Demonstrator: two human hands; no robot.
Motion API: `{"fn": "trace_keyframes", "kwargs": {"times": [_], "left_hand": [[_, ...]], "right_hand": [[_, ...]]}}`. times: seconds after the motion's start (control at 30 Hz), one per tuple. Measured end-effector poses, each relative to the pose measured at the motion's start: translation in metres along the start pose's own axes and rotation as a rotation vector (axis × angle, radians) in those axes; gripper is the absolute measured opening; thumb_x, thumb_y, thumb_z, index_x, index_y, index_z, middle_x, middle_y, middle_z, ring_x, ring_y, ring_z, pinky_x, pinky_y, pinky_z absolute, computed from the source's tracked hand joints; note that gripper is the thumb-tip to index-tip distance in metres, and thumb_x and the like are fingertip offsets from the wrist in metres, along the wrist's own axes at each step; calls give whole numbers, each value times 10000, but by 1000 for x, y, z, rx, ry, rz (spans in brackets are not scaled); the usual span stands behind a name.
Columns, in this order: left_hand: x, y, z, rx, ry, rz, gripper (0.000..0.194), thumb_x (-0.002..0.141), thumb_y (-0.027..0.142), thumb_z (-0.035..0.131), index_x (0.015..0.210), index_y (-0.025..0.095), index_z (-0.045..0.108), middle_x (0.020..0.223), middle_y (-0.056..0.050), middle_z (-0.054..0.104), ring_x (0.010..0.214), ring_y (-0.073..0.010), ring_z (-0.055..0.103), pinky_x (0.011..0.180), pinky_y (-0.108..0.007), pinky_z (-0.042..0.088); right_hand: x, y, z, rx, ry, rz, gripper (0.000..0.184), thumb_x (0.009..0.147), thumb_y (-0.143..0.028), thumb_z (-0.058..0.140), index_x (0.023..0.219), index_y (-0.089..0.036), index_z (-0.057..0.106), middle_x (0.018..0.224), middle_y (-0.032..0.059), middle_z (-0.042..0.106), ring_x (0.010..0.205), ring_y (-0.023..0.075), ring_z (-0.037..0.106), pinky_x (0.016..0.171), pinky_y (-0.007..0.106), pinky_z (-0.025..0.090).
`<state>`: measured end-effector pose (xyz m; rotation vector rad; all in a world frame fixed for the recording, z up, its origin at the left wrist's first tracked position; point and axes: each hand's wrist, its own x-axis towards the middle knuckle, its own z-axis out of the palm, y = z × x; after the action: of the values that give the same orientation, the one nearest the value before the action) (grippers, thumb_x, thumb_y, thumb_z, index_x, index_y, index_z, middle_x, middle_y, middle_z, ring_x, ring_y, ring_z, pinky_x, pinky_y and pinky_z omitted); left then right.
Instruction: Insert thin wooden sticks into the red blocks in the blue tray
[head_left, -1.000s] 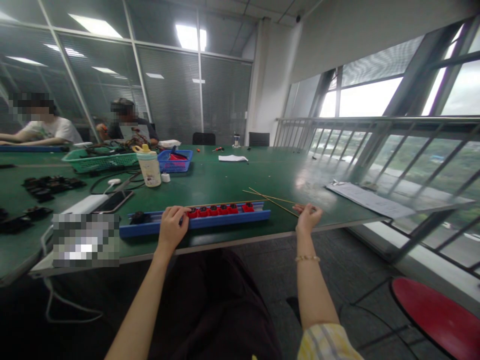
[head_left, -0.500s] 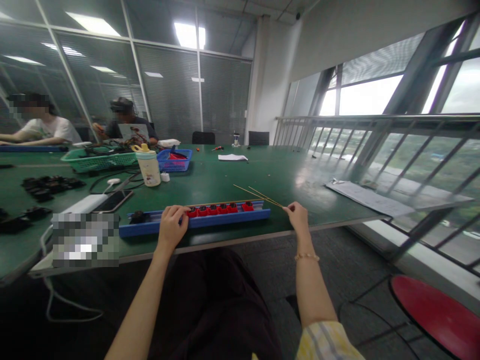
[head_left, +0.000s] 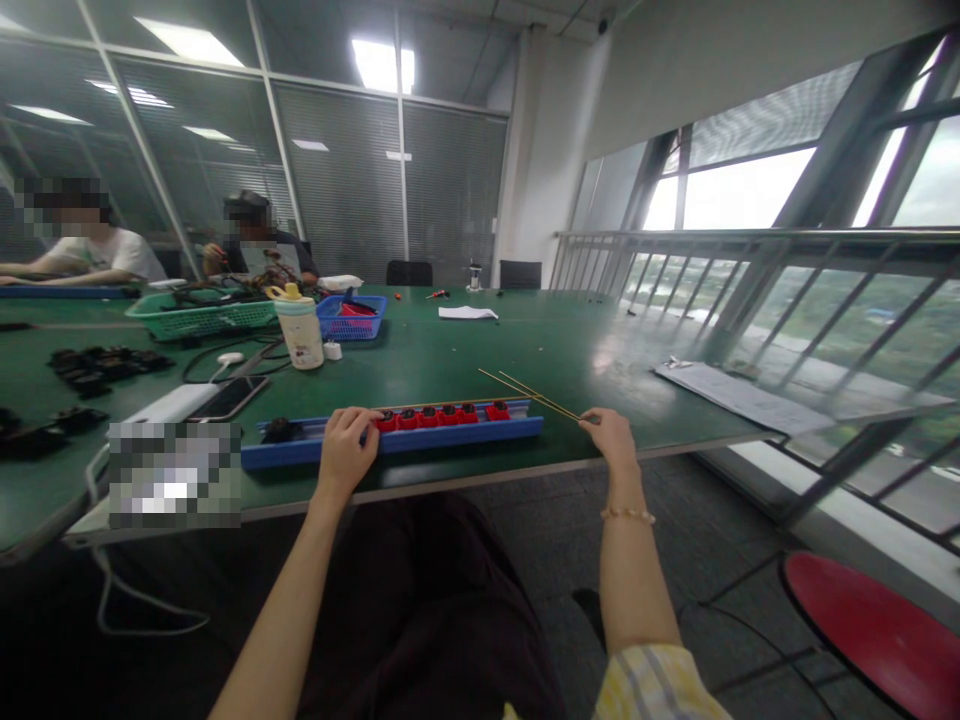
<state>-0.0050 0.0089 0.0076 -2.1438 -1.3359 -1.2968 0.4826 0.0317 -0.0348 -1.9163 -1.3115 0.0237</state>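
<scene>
A long blue channel (head_left: 457, 436) lies along the table's front edge. Several red blocks with black tops, one a red block (head_left: 496, 411) set apart at the right, sit in it, and a black part (head_left: 280, 430) is at its left end. My left hand (head_left: 349, 442) is closed over the channel, its fingertips by the leftmost red block; the exact grip is partly hidden. Off the channel's right end, my right hand (head_left: 611, 438) pinches thin yellow rods (head_left: 541, 398), which point away to the left. Another thin yellowish line runs along the channel's back edge.
To the left are a bottle (head_left: 298, 332), a phone (head_left: 229, 398), black parts (head_left: 105, 368), a green basket (head_left: 202, 318) and a blue basket (head_left: 352, 318). A clipboard (head_left: 735, 395) lies right. Two people sit far left. A red stool (head_left: 877, 620) stands below right.
My right hand has moved slightly right and a little down, drawing the yellow rods along with it. My left hand stays on the channel.
</scene>
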Motion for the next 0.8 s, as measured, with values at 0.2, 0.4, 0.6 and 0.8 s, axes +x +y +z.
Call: {"fn": "trace_keyframes", "kwargs": {"times": [0.2, 0.4, 0.6, 0.8], "left_hand": [[-2, -3, 2, 5, 9, 14, 211, 909, 190, 456, 940, 219, 663, 940, -53, 679, 936, -235, 565, 906, -394, 466], [-1, -3, 1, 6, -2, 3, 210, 902, 188, 459, 936, 223, 663, 936, -54, 678, 926, -238, 568, 895, -403, 470], [0, -3, 0, -1, 10, -2, 211, 889, 172, 462, 933, 229, 660, 929, -55, 673, 928, -237, 572, 895, -402, 475], [-2, -5, -1, -6, 10, 10, 217, 884, 161, 465, 951, 233, 658, 940, -56, 674, 939, -240, 565, 893, -397, 471]], "right_hand": [[3, 5, -1, -112, -50, 100, 42, 646, -238, 764, 632, -234, 726, 588, 29, 615, 571, 178, 578, 632, 313, 459], [7, 10, 0, -112, -90, 113, 94, 559, -189, 781, 552, -221, 694, 503, 25, 587, 510, 176, 570, 617, 339, 489], [11, 12, 0, -93, -153, 155, 119, 517, -185, 780, 498, -231, 672, 433, -1, 528, 474, 185, 563, 626, 385, 502], [6, 6, -4, 170, 12, 126, 277, 617, -353, 790, 464, -241, 587, 493, 50, 573, 585, 231, 644, 633, 379, 513]]}}
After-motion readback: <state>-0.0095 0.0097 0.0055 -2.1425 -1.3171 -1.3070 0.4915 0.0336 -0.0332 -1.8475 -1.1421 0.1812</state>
